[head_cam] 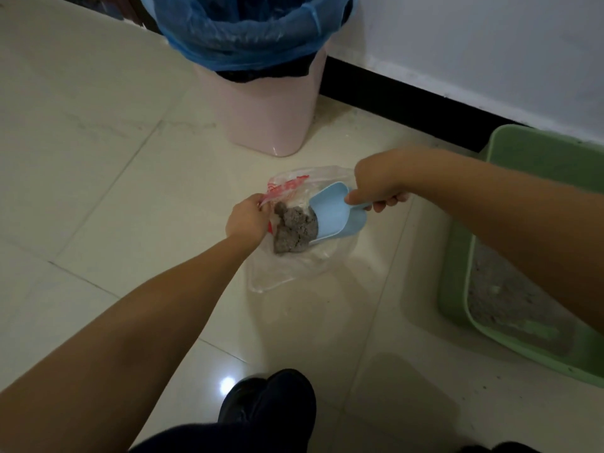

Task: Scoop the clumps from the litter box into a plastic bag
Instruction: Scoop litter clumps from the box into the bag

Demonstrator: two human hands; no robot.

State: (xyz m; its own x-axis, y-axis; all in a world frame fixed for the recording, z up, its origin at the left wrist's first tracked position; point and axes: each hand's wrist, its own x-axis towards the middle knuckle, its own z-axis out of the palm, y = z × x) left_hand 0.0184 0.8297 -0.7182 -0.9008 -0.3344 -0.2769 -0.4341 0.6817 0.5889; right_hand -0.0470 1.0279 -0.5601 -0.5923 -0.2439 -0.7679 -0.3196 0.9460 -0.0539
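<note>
A clear plastic bag point(287, 269) with red print lies on the tiled floor in the middle of the view. My left hand point(247, 219) pinches its red-printed rim and holds the mouth up. My right hand point(376, 186) grips the handle of a light blue scoop point(330, 217), whose front end is tipped into the bag's mouth. A grey clump of litter point(295, 230) sits in the bag right at the scoop's front edge. The green litter box point(457, 282) stands on the floor at the right, with grey litter point(503, 302) inside; my right forearm covers part of it.
A pink bin point(261, 116) lined with a blue bag point(242, 31) stands behind the plastic bag. A white wall with a black baseboard point(408, 103) runs along the back right. My dark shoe point(271, 400) is at the bottom.
</note>
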